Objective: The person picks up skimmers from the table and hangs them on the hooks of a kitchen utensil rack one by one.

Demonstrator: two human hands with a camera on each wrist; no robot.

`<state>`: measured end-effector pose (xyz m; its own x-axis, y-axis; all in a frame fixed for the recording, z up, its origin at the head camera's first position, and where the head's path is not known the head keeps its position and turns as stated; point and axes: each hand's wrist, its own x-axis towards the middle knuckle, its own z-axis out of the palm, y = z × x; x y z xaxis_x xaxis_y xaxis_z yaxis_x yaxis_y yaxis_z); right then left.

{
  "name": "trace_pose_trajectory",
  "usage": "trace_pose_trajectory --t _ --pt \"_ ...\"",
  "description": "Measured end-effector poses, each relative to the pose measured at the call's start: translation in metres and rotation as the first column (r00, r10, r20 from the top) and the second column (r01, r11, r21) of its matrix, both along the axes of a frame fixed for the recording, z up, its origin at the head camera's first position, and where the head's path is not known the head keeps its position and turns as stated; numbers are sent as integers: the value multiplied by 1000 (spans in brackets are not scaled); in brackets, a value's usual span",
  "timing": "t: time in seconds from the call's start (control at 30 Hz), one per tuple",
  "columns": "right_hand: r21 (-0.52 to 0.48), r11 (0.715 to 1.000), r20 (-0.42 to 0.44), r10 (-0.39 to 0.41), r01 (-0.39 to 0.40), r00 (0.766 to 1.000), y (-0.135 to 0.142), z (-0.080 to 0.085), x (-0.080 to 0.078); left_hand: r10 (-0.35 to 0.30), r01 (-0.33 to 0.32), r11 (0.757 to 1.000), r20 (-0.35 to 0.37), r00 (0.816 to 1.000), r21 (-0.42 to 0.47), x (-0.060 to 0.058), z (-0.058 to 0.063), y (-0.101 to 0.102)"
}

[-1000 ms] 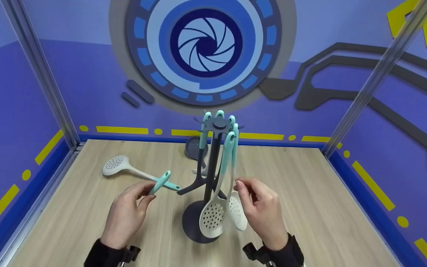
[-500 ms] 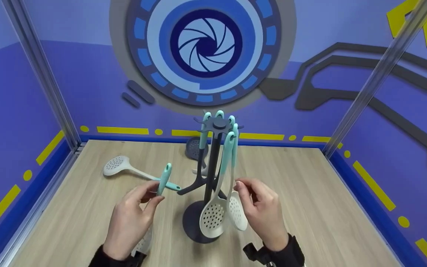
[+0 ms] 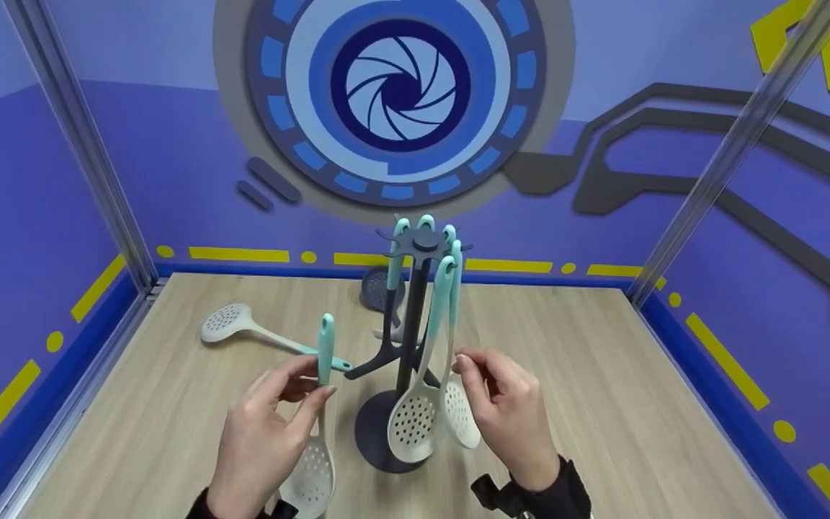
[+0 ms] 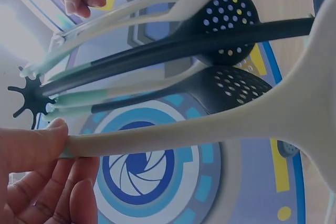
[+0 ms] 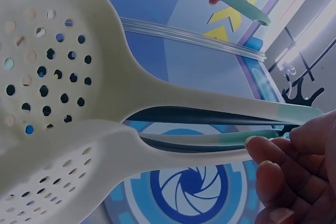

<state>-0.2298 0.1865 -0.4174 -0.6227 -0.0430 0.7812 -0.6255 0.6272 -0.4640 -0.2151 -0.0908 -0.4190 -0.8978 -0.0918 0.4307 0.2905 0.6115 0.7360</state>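
Note:
My left hand (image 3: 267,425) pinches a pale skimmer (image 3: 312,472) between thumb and fingers where its mint handle meets the stem. Its handle points up and its perforated head hangs down, left of a dark utensil stand (image 3: 415,324). In the left wrist view the stem of this skimmer (image 4: 173,135) runs across from the fingertips. On the stand's near right side hang two pale skimmers (image 3: 415,425). My right hand (image 3: 509,404) is beside them, fingers loosely curled with nothing in them, fingertips near the stem of the right-hand one.
Another pale skimmer (image 3: 224,322) lies on the wooden table (image 3: 134,432) at back left. Dark utensils with mint handles hang on the stand's far side, among them a perforated one (image 4: 231,19). Blue walls and metal posts (image 3: 83,144) enclose the table.
My left hand has moved a little right toward the stand. The skimmer in it has swung from tilted to nearly upright, bringing its head into view. The right hand stays almost still.

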Motion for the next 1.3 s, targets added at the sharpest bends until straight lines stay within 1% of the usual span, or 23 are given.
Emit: trace_pose_trajectory --t 0.1,0.2,0.3,0.37,0.6,0.73,0.87,1.0,1.17,1.23,1.3 --pt "3 1000 -3 1 -1 1000 -1 0 1 -6 6 1000 -22 1000 7 4 2 3" --pt "13 1000 -18 -2 2 1000 -2 -2 1 -33 36 999 -72 997 36 7 3 5" --pt "30 999 -34 12 -11 999 -4 -3 2 -61 70 995 -118 991 72 8 5 8" --pt "40 999 -33 25 -24 999 -5 -3 2 -73 85 992 -130 989 92 9 6 11" --pt "60 996 -21 70 -69 997 -8 -2 8 -119 136 980 -124 985 143 11 9 23" --pt "94 988 -37 123 -119 992 -11 -3 9 -145 163 972 -117 982 169 11 9 28" --pt "143 975 -33 178 -171 984 -16 -4 10 -169 191 957 -117 979 216 12 10 31" --pt "184 957 -17 233 -226 972 -22 -7 12 -195 222 947 -133 972 231 13 11 33" --pt "244 924 25 297 -294 955 -28 -12 15 -179 203 944 -114 977 260 16 13 34" --pt "266 909 48 321 -321 946 -31 -14 15 -170 197 945 -123 978 262 16 13 35" --pt "286 892 65 346 -350 936 -33 -16 16 -168 203 942 -147 975 266 17 12 36"
